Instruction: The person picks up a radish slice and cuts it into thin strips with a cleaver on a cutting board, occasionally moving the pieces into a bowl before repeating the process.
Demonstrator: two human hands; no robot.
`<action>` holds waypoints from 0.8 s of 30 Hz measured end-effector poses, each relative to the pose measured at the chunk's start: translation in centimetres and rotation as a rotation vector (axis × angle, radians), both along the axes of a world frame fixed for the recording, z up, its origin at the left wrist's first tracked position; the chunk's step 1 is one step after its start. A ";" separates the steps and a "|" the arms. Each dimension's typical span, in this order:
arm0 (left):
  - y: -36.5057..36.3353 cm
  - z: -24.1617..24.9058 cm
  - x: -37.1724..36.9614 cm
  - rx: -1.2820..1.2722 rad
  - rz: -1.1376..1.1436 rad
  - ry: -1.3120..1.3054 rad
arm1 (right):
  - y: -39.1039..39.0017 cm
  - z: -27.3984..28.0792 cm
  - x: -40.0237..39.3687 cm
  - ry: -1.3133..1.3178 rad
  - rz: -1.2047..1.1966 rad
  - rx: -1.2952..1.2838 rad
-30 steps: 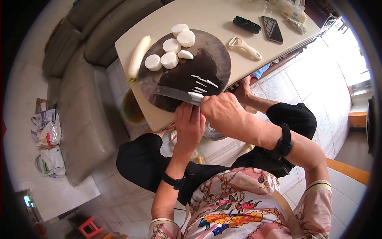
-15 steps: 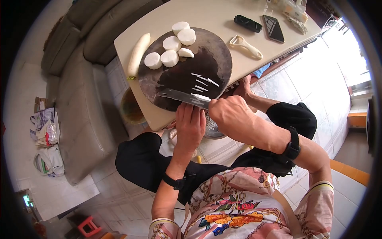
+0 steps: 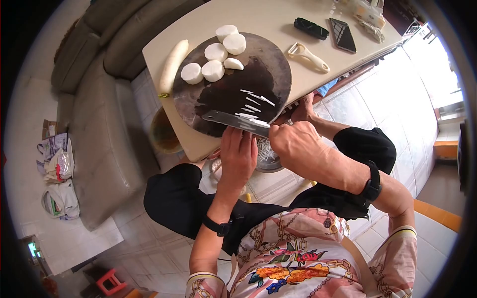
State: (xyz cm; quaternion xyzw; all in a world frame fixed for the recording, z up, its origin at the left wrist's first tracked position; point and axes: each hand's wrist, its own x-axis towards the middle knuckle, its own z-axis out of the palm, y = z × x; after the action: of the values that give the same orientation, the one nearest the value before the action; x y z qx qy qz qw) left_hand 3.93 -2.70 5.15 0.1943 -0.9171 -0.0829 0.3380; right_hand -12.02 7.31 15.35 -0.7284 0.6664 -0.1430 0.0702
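Observation:
My right hand (image 3: 300, 149) is wrapped round the handle of a kitchen knife (image 3: 223, 118), its blade lying across the near edge of a round dark chopping board (image 3: 271, 54). My left hand (image 3: 238, 156) has its fingers together and bent, tips close against the near side of the blade; whatever lies under them is hidden. Thin white radish strips (image 3: 252, 108) are on the board just beyond the blade. Several thick peeled radish chunks (image 3: 213, 71) sit at the board's far left. A whole white radish (image 3: 174, 67) lies beside the board.
A bowl with white shreds (image 3: 266, 149) shows partly below the table edge (image 3: 194, 149). To the right of the board are a peeler (image 3: 309, 57), a black case (image 3: 310, 29) and a phone (image 3: 343, 36). A bin (image 3: 161, 131) stands under the table's left corner.
The knife and my right hand have slid slightly to the right. More white strips show along the blade's far side. My left hand stays in nearly the same place.

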 end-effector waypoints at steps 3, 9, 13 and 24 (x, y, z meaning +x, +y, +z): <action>0.1 -0.1 0.1 -0.010 -0.004 -0.008 | -0.2 -0.1 -0.1 -0.003 0.022 -0.025; 0.2 0.5 0.0 -0.004 -0.009 -0.026 | -1.8 -1.0 0.5 -0.023 0.030 -0.022; 0.2 0.3 0.1 0.007 -0.013 -0.038 | -1.0 -0.9 0.1 -0.059 -0.008 -0.079; 0.3 0.0 0.3 -0.012 -0.003 -0.029 | -0.6 -0.6 0.8 -0.001 0.028 -0.053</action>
State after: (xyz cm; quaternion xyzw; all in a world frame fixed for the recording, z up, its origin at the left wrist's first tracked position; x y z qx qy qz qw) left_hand 4.27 -2.38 5.19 0.1921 -0.9228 -0.0750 0.3255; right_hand -11.23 6.74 14.78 -0.7392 0.6520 -0.1600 0.0530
